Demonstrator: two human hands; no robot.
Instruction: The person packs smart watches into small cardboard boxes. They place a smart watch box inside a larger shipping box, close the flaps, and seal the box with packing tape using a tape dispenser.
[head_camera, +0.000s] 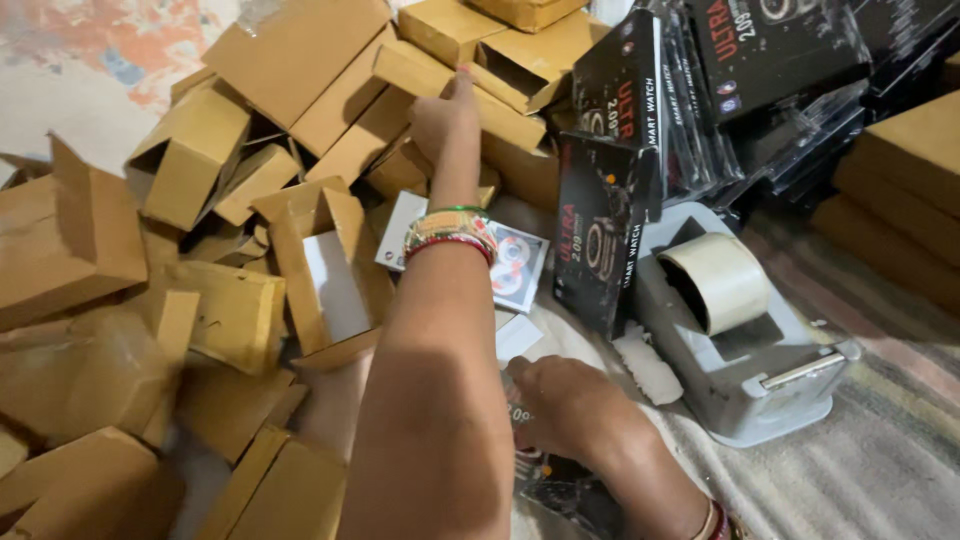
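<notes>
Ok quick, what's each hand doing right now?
Left hand: stretched out over the pile, fingers curled on a brown cardboard box; a firm grip cannot be told.
Right hand: pressed down on a black product box, palm hidden.

Grey tape dispenser (760, 385) w/ tape roll (715, 280), stacked black boxes (770, 60), striped rug (890, 450)

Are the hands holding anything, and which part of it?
The left hand touches a brown cardboard box at its top edge. The right hand presses on a black box; a grip cannot be told.
</notes>
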